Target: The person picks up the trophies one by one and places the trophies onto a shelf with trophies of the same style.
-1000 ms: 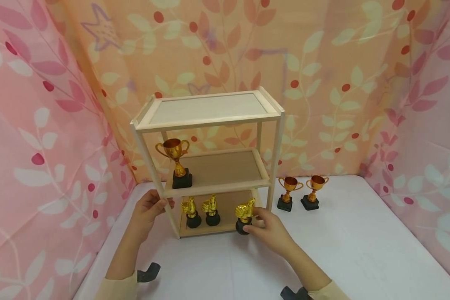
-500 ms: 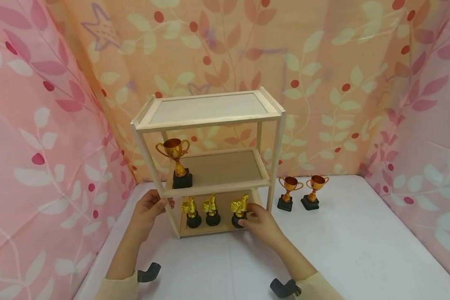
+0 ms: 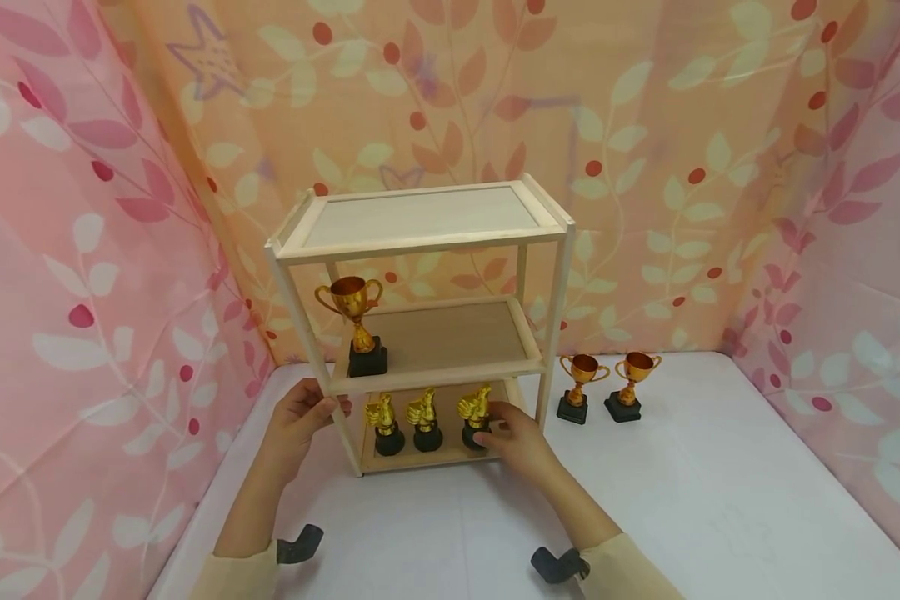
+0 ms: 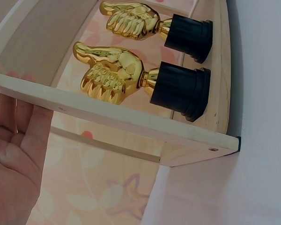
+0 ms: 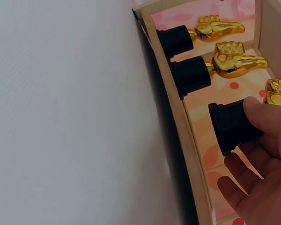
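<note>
My right hand point(image 3: 523, 446) pinches a gold thumbs-up trophy point(image 3: 473, 407) by its round black base point(image 5: 230, 123), between thumb and fingers. It is over the right part of the bottom shelf board point(image 3: 450, 454); in the right wrist view a gap shows between base and front rail. Two matching thumbs-up trophies point(image 3: 385, 423) point(image 3: 425, 420) stand upright side by side at the left of that board. At the front left post point(image 4: 84, 110) of the small wooden shelf rack point(image 3: 420, 379), my left hand point(image 3: 291, 429) grips with the thumb in front, fingers partly hidden behind.
A larger gold cup trophy point(image 3: 352, 304) stands on the left of the middle shelf point(image 3: 450, 337). Two smaller cup trophies point(image 3: 581, 387) point(image 3: 632, 386) stand on the white tabletop point(image 3: 720, 483) right of the rack. Patterned cloth point(image 3: 645, 167) surrounds the table.
My right hand has carried the thumbs-up trophy left and inward, from the front edge to over the bottom board. My left hand keeps its hold on the post.
</note>
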The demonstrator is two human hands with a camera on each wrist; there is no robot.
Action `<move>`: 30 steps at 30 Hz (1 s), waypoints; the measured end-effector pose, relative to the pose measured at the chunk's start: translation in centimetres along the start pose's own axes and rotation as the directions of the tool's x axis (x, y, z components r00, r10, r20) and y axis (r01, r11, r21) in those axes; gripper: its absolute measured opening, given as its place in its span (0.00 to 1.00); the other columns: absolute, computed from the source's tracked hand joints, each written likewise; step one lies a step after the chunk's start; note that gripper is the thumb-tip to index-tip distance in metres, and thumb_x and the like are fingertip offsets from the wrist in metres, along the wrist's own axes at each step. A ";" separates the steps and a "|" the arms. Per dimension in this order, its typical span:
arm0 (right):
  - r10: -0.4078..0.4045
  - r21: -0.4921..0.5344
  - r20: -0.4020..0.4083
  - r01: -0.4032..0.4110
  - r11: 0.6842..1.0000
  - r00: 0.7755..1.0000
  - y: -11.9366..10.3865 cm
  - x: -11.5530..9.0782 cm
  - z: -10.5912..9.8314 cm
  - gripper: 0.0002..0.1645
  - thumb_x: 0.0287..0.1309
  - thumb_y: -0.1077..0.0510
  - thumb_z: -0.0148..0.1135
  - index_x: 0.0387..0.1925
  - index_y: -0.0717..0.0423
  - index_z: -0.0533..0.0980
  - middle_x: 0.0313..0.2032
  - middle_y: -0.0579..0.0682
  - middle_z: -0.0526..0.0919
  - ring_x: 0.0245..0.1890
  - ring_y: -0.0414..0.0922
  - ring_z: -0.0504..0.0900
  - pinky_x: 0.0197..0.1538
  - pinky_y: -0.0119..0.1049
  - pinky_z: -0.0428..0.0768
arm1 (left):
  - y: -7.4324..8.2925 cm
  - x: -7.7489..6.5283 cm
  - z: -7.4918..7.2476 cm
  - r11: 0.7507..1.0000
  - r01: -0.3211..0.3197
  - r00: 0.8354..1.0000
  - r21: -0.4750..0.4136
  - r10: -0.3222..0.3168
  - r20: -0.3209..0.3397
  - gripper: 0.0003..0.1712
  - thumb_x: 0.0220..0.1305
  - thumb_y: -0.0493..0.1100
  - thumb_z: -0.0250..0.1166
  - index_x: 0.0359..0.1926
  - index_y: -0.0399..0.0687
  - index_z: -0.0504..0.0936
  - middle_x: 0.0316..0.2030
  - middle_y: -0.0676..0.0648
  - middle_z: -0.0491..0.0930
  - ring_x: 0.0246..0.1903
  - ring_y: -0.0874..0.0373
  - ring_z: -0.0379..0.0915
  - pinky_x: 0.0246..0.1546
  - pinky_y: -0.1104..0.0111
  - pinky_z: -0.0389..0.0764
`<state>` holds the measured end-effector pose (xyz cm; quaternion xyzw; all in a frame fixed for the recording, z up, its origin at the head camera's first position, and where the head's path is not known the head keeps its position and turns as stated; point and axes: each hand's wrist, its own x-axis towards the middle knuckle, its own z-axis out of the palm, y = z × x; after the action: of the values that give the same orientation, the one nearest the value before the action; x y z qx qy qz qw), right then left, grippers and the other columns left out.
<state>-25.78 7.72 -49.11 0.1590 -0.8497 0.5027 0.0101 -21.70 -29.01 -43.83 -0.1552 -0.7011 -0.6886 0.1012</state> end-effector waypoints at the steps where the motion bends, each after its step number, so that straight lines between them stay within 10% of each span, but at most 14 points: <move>1: 0.000 -0.001 -0.001 0.000 1.000 1.000 0.1 0.1 0.1 0.31 0.61 0.53 0.73 0.62 0.57 0.75 0.53 0.52 0.84 0.58 0.51 0.80 0.66 0.55 0.76 | 0.0 0.0 0.0 1.000 0.002 1.000 0.000 -0.002 0.002 0.08 0.75 0.34 0.58 0.52 0.44 0.75 0.41 0.50 0.85 0.43 0.60 0.86 0.51 0.68 0.85; 30: 0.003 0.036 0.066 -0.006 0.999 0.998 1.9 2.2 1.1 0.31 0.58 0.53 0.75 0.61 0.59 0.77 0.53 0.52 0.85 0.54 0.51 0.83 0.58 0.50 0.81 | 0.0 0.1 0.0 0.999 0.038 0.999 0.014 -0.038 -0.015 0.08 0.75 0.35 0.59 0.52 0.45 0.74 0.42 0.50 0.83 0.43 0.60 0.86 0.51 0.69 0.85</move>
<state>-28.26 7.02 -50.86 0.1737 -0.8407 0.5124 -0.0220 -21.77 -28.99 -43.78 -0.1360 -0.7080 -0.6866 0.0942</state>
